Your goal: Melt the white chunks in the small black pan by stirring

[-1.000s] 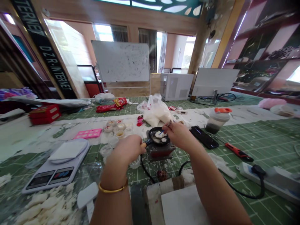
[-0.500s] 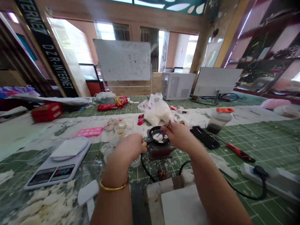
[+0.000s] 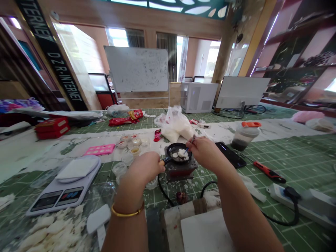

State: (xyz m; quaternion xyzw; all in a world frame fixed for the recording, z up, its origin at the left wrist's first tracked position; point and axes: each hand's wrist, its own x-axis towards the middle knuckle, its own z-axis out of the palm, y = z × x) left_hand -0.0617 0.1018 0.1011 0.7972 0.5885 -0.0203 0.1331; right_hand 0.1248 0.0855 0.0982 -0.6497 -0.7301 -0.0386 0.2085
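Observation:
A tiny black pan [image 3: 175, 157] with white lumps in it sits on a small red heater [image 3: 181, 169] at the middle of the table. My left hand [image 3: 145, 168] is closed round the pan's orange handle. My right hand [image 3: 206, 152] pinches a thin stirring tool [image 3: 189, 145] whose blue tip dips into the pan. A black cord [image 3: 164, 192] runs from the heater toward me.
A white kitchen scale [image 3: 64, 183] lies at the left, with white wax chunks [image 3: 49, 229] below it. Small cups [image 3: 132, 141] and a pink mould [image 3: 99, 149] sit behind the pan. A phone [image 3: 229, 154], lidded jar [image 3: 244, 136], red cutter [image 3: 267, 171] and power strip [image 3: 301, 201] lie right.
The stirring tool has shifted inside the pan and the white lumps have moved about. My right hand has edged slightly right; my left hand stays on the handle.

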